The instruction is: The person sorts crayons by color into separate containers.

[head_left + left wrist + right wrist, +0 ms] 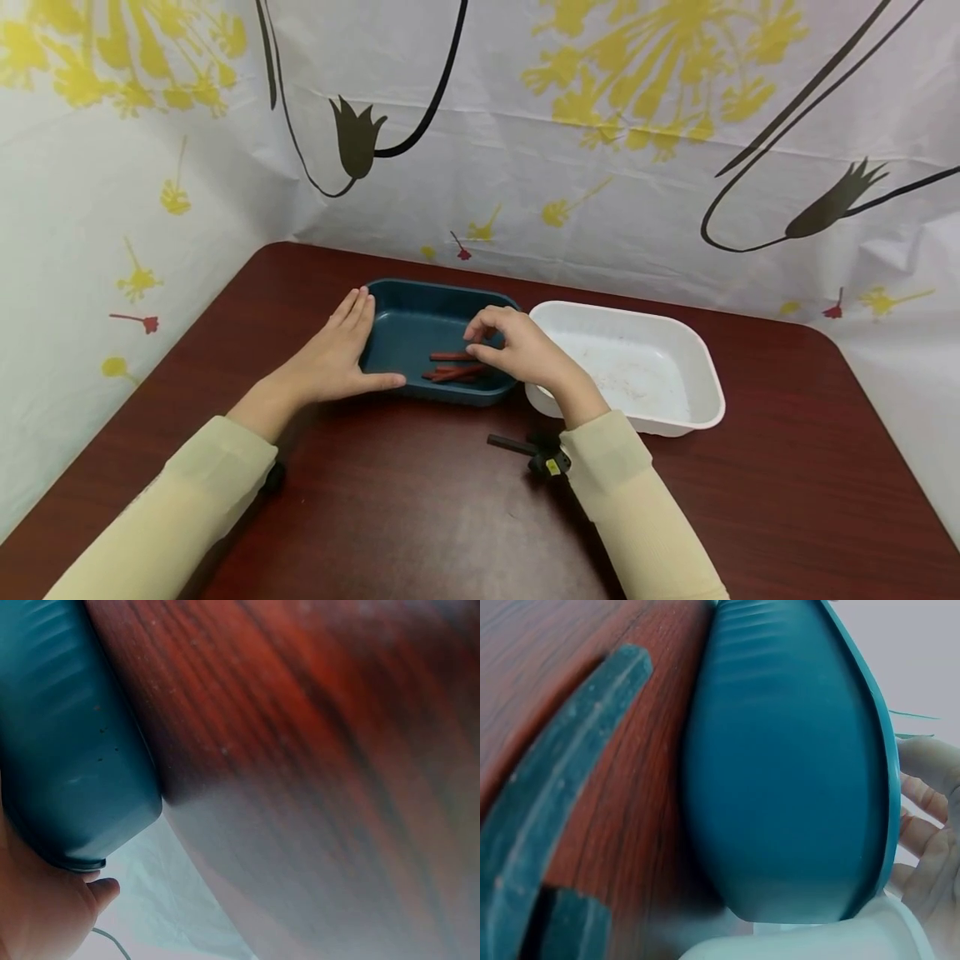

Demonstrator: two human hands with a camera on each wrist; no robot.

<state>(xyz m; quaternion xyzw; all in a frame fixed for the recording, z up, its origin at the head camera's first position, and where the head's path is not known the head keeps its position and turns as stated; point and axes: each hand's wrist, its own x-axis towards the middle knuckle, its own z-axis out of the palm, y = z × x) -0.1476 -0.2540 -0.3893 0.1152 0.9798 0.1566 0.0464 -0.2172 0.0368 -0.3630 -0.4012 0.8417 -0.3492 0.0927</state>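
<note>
A teal tray (420,304) sits mid-table and holds a few red-brown sticks (452,367) near its front. My left hand (341,354) lies flat against the tray's left side, fingers straight and thumb along the front wall. In the left wrist view the thumb (45,915) presses the tray's outer wall (67,750). My right hand (474,342) hovers over the tray's right half with fingers curled. Its thumb and fingertips pinch the end of one stick. The right wrist view shows the tray's outside (780,787) and my right hand's fingers (930,825) beyond the rim.
A white tray (701,367), with only faint residue inside, touches the teal tray's right side. The dark red wooden table (420,517) ends at a flowered curtain (600,167) behind and on the left. A black wrist mount (540,454) sits under my right sleeve.
</note>
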